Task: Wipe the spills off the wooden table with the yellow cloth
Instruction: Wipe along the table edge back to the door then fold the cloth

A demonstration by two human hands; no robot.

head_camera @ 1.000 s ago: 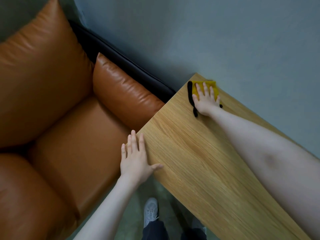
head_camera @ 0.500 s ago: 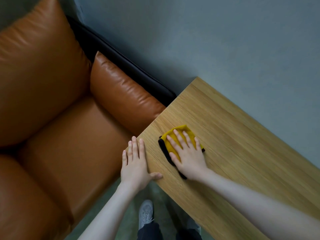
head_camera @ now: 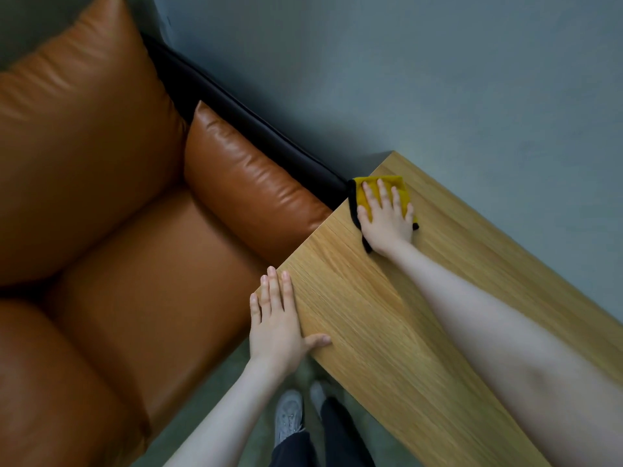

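In the head view we see the right hand (head_camera: 386, 219) spread flat, pressing the yellow cloth (head_camera: 401, 187) at the far corner of the wooden tabletop (head_camera: 387, 332), beside the sofa (head_camera: 151, 257); the left hand (head_camera: 276, 326) lies with straight fingers on the near edge of the tabletop, holding nothing.

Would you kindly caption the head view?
Right hand presses yellow cloth on wooden table; left hand braces its edge.
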